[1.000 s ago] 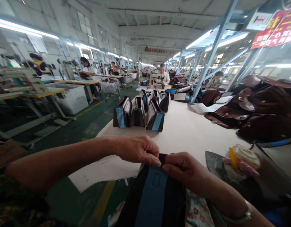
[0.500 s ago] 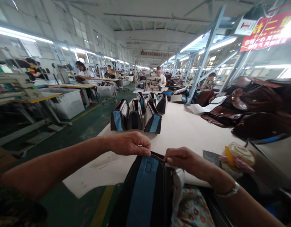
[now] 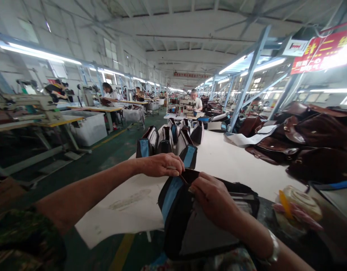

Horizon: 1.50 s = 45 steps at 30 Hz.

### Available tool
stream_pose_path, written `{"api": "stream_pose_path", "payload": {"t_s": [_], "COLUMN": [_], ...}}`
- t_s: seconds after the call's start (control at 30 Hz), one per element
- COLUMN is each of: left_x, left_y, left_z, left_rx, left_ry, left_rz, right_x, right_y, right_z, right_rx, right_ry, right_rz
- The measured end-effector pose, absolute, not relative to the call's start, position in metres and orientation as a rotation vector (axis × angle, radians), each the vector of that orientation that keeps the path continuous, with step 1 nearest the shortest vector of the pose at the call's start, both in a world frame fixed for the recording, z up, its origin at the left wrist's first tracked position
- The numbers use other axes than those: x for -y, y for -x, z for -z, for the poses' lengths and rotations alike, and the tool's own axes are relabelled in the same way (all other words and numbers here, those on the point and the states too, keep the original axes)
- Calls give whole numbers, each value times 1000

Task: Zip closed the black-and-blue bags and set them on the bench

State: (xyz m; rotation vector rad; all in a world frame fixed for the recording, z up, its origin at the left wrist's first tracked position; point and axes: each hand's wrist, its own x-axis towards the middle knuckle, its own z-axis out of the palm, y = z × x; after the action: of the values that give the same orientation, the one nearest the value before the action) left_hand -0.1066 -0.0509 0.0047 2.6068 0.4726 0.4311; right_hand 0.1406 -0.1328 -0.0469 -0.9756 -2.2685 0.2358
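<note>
A black and grey bag body point(image 3: 196, 229) with a blue strip down its end is held at the near edge of the white-covered table point(image 3: 218, 154). My left hand point(image 3: 162, 165) pinches the top rim at the blue end. With fingers closed over the near top edge, my right hand point(image 3: 214, 197) grips the same bag a little to the right. The bag's opening shows dark between the two hands. Its underside is close to a flowered cloth point(image 3: 229, 261) at the bottom of the view.
Several similar bag bodies point(image 3: 166, 140) stand upright ahead on the table. Brown leather bags point(image 3: 311, 131) are heaped at the right. Nearer lies a tub with a yellow-handled tool point(image 3: 286, 205). Sewing tables point(image 3: 105, 109) line the left, and a person point(image 3: 195, 101) sits farther back.
The bag has turned from pointing its blue end at me to lying sideways, its grey side now facing me. My right hand has shifted onto its near edge. The view has tilted up slightly.
</note>
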Motion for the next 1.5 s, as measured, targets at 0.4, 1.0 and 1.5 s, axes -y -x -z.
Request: {"api": "stream_pose_path", "payload": {"t_s": [0.4,1.0,1.5], "left_x": [84,109,113], "left_y": [78,62,65], "left_z": [20,20,25], "left_rx": [-561,-862,-862], "left_ry": [-2302,-1704,-1666], "left_rz": [-382,-344,-370], "right_x": [128,147,149], "right_y": [-151,-179,-172], "right_z": [79,71,65], "right_rx": [2294,2241,2439], "right_ry": [893,700,697], "right_rz": [-393,331,391]}}
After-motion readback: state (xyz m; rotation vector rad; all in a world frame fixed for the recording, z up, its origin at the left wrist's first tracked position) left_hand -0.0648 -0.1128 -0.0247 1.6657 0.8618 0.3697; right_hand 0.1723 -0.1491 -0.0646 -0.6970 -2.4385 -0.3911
